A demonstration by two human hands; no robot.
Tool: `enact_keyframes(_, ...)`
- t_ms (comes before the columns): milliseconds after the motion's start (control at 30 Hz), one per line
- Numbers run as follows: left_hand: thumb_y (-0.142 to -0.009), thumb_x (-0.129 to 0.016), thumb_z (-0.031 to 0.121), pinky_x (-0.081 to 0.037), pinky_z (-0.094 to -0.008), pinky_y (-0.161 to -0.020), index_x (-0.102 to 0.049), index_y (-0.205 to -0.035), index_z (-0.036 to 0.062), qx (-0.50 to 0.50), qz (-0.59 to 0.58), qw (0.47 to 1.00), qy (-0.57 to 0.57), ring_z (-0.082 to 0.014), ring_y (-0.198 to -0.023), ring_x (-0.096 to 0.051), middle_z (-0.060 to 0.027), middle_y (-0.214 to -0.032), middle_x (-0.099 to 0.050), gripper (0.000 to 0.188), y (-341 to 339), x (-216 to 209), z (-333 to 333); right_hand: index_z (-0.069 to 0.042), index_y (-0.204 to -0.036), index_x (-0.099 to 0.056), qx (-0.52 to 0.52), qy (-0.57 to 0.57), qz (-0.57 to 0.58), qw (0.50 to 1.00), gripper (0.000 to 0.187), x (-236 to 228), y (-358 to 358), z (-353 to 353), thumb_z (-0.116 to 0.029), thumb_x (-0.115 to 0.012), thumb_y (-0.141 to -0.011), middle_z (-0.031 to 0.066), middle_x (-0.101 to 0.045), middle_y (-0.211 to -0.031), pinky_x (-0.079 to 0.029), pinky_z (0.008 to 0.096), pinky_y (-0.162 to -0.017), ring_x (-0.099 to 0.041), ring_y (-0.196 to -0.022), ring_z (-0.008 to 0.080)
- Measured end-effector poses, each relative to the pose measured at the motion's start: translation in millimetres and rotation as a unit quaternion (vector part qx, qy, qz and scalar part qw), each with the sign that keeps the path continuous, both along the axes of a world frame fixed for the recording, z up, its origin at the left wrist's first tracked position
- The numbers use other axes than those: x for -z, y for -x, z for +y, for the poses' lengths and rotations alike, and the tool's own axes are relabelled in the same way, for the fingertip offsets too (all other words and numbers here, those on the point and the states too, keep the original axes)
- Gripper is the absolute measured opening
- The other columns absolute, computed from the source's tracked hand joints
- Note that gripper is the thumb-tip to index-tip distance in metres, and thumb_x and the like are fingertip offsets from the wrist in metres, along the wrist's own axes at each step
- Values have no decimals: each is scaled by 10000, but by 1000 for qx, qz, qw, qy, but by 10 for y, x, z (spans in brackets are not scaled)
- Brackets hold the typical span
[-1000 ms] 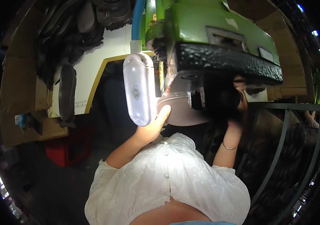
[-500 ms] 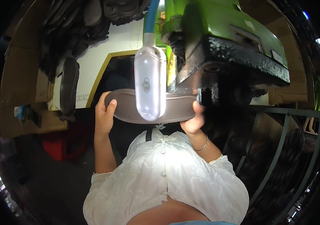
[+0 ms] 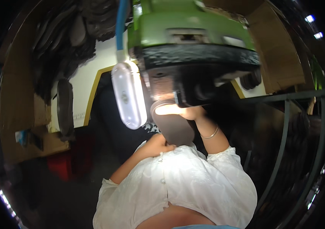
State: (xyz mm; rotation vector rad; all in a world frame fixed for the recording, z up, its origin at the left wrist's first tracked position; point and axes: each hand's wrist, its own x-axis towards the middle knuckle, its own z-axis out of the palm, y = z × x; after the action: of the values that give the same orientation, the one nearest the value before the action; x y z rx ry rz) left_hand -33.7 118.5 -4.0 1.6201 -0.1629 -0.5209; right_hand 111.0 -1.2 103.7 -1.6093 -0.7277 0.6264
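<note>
A grey-brown shoe sole (image 3: 179, 131) is under the head of the green machine (image 3: 193, 28), its long axis running from the machine toward my body. My left hand (image 3: 155, 145) is closed at the sole's near end, close to my white shirt. At the far end, my right hand (image 3: 192, 113) grips the right edge, with a finger or thumb stretched along the brightly lit top. The machine's dark underside hides part of that hand. Just left of the sole hangs a glowing white lamp (image 3: 129, 95) on a blue hose.
Another dark sole (image 3: 65, 108) lies on the white table (image 3: 82, 86) at left, near a heap of dark soles (image 3: 61, 36). Cardboard boxes (image 3: 15, 99) stand at the left, with more cardboard (image 3: 280, 49) at right. A metal rack (image 3: 284, 133) fills the right side.
The sole has turned from lying crosswise to pointing lengthwise toward me. My left hand has moved right and closer to my body. The machine and lamp now appear further left.
</note>
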Motion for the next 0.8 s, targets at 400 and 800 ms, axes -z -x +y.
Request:
enact_keyframes(400, -800, -613, 207, -472, -265, -667, -549, -1064, -22, -104, -35, 981, -162, -129, -711, -594, -88, -816, -633, 355, -315, -140, 315, -12, -1195, -461, 514, -230, -227, 795, 409, -503, -578, -665, -65, -448, -790, 91, -563, -1010, -432, 182, -443, -570, -679, 89)
enact_keyframes(800, -702, -688, 288, -181, -578, -989, -483, -1144, 144, -554, -143, 536, -621, -347, -1229, -293, -191, -1287, -351, 509, 148, -295, 2247, -2, -950, -523, 387, -197, 1, 901, 175, 1117, -772, -492, -113, -526, -815, 34, -570, -826, -404, 224, -526, -498, -628, 75)
